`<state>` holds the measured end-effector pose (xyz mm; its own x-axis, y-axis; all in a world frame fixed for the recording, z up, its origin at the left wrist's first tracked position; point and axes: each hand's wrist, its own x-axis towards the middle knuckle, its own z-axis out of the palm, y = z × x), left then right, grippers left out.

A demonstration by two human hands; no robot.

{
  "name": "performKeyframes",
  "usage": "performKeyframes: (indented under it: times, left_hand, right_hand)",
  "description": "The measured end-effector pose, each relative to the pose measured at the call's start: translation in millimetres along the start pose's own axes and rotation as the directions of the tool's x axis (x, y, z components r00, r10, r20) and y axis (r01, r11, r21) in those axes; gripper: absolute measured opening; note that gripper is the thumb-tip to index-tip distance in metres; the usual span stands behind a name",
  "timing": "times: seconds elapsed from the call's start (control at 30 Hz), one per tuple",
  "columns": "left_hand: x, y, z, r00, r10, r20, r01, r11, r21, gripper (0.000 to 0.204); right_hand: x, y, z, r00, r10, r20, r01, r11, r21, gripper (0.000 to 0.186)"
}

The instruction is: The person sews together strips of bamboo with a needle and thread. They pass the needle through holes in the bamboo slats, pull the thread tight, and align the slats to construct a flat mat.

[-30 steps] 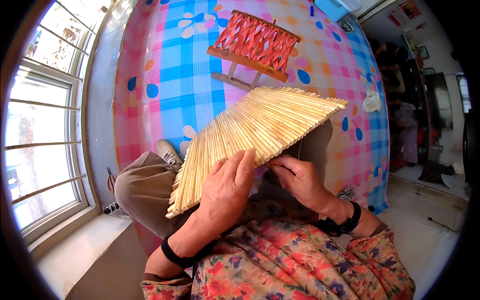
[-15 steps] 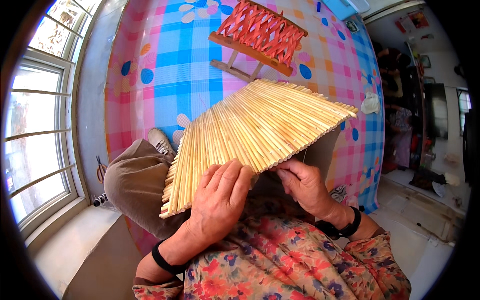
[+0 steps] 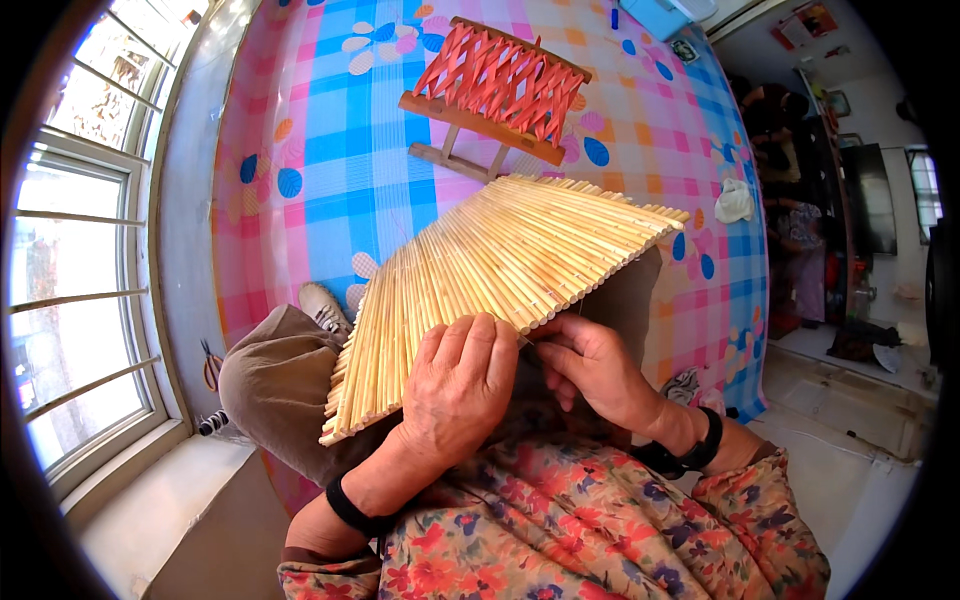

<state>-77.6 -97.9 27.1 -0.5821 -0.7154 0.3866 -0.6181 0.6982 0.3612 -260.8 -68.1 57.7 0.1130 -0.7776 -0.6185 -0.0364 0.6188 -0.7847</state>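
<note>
A mat of pale yellow stalks (image 3: pixel 480 255), joined side by side, fans out over my lap. My left hand (image 3: pixel 462 375) is closed over its near edge, fingers bent on the top face and the thumb hidden. Close to its right, my right hand (image 3: pixel 590 368) has its thumb and forefinger pinched together just under the same edge. A small pale bit shows between the hands; what the right fingers hold is too small to make out. The mat's underside is hidden.
Beyond the mat, a wooden frame wound with red strips (image 3: pixel 500 85) stands on a checked, flowered sheet (image 3: pixel 350 140). Scissors (image 3: pixel 211 366) lie by the barred window (image 3: pixel 85 260) at left. A crumpled white cloth (image 3: pixel 734 201) and a light blue box (image 3: pixel 660 15) lie to the right.
My right hand has moved left along the mat's edge, closer to my left hand. My left hand keeps its hold. The whole view has shifted slightly.
</note>
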Motion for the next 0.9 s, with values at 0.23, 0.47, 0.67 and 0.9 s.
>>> performKeyframes:
  times: [0.23, 0.47, 0.67, 0.9]
  left_hand:
    - [6.5, -8.2, -1.4, 1.000, 0.022, -0.012, -0.022, 0.997, -0.070, 0.033]
    - [6.7, -11.8, -2.7, 0.999, 0.051, -0.009, -0.051, 0.997, -0.064, 0.032]
    - [5.0, -10.5, -1.3, 0.997, 0.079, 0.013, -0.078, 0.993, -0.089, 0.032]
    - [6.5, -11.6, -9.3, 0.997, 0.042, 0.066, -0.039, 0.998, -0.051, 0.041]
  right_hand:
    - [5.4, -12.4, 1.7, 0.999, 0.044, 0.013, -0.044, 0.999, -0.006, 0.015]
    - [7.8, -14.1, 4.2, 0.992, 0.125, 0.022, -0.126, 0.991, 0.045, 0.031]
    - [16.8, -16.2, 9.1, 0.985, 0.168, 0.042, -0.173, 0.950, 0.261, 0.014]
    - [35.8, -2.6, 13.9, 0.981, 0.116, 0.157, -0.193, 0.693, 0.694, 0.014]
